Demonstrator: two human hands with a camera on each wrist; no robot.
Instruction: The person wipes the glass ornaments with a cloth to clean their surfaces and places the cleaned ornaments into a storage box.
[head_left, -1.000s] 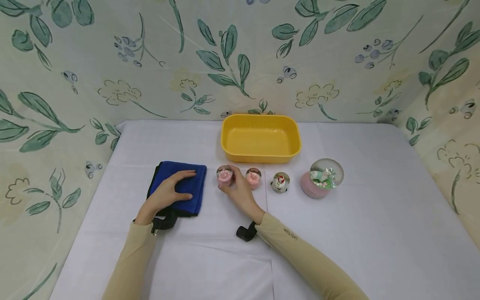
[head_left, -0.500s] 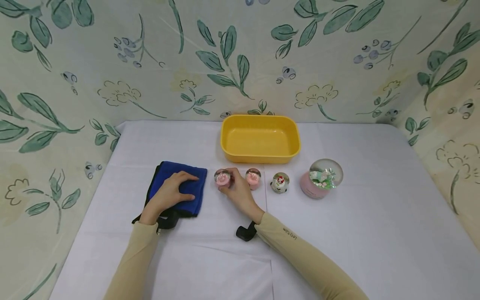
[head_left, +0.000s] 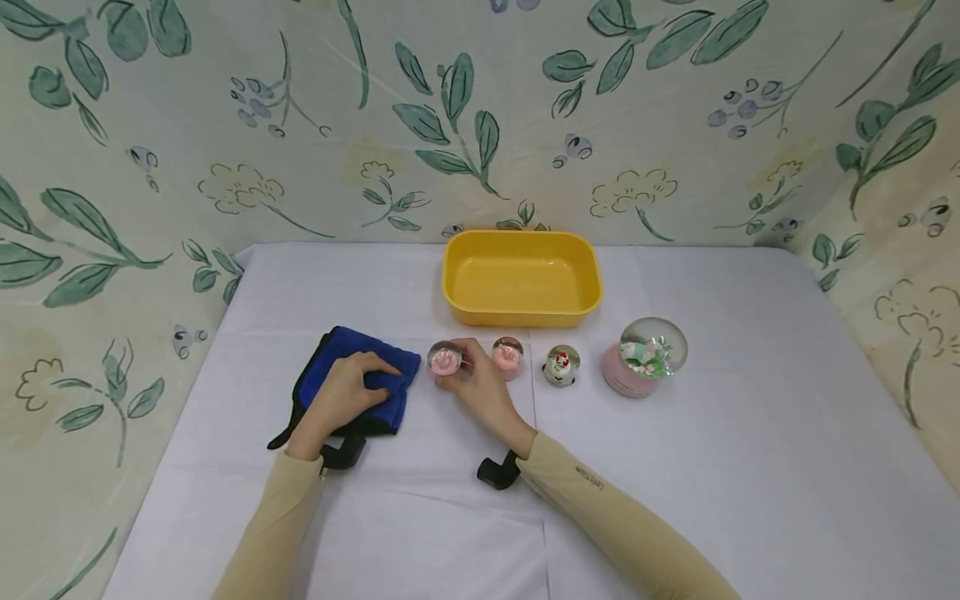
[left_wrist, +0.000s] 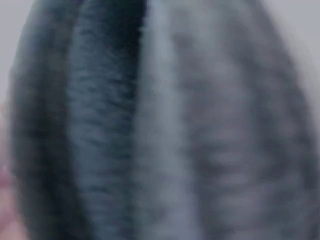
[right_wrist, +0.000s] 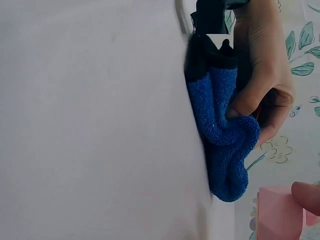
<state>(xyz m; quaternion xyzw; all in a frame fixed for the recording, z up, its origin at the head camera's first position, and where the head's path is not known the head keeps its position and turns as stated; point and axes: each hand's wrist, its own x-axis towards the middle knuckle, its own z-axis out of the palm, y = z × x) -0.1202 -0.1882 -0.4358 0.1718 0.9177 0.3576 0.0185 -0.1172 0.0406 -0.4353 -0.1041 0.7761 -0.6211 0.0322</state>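
My left hand (head_left: 345,396) grips a folded blue cloth (head_left: 356,340) with black edging at the left of the table. In the right wrist view, its thumb presses into the bunched blue cloth (right_wrist: 227,135). Blurred dark fabric (left_wrist: 105,125) fills most of the left wrist view. My right hand (head_left: 483,385) holds a small snow globe (head_left: 445,360) between thumb and fingers, its clear dome tilted toward the head camera, a pink figure inside. The globe's pink base (right_wrist: 280,215) shows at the lower right of the right wrist view, one fingertip on it.
A second small pink snow globe (head_left: 507,358) stands just right of my right hand, then a small white one (head_left: 561,368). Farther right is a large snow globe on a pink base (head_left: 628,371). A yellow tray (head_left: 521,319) sits behind them, near the floral backdrop.
The cloth has shifted slightly right and turned, bunching under my left hand. The small globe in my right hand has tilted and moved slightly left.
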